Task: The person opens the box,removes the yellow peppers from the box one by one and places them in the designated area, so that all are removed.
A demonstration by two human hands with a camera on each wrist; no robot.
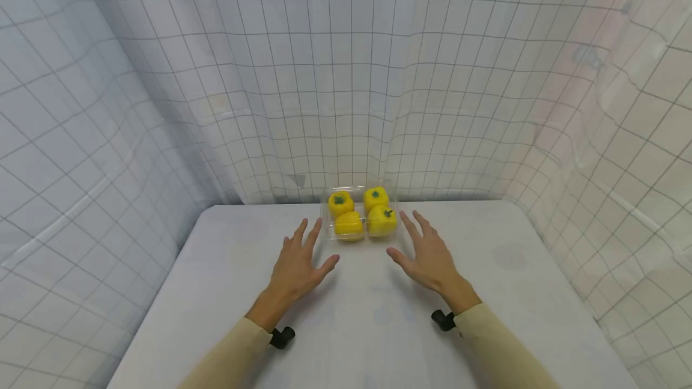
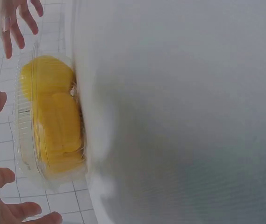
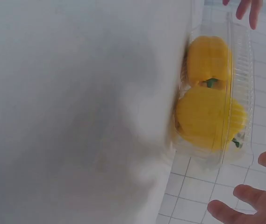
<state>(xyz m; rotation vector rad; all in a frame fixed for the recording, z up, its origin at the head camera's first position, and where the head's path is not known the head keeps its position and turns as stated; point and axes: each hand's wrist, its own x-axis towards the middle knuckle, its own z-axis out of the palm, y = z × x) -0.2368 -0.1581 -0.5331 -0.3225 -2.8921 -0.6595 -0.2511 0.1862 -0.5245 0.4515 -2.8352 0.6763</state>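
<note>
The box (image 3: 243,70) of four peppers (image 1: 382,221) stood at the far edge of the table (image 1: 362,317), between the hands. Its clear walls looked thin, so light, even pressure low on both sides seemed wisest, keeping it level lest the peppers roll or the plastic buckle. The left hand (image 1: 297,266) and right hand (image 1: 432,260) were spread wide, thumbs apart from fingers, both empty, fingertips just beside the box without visible contact.
</note>
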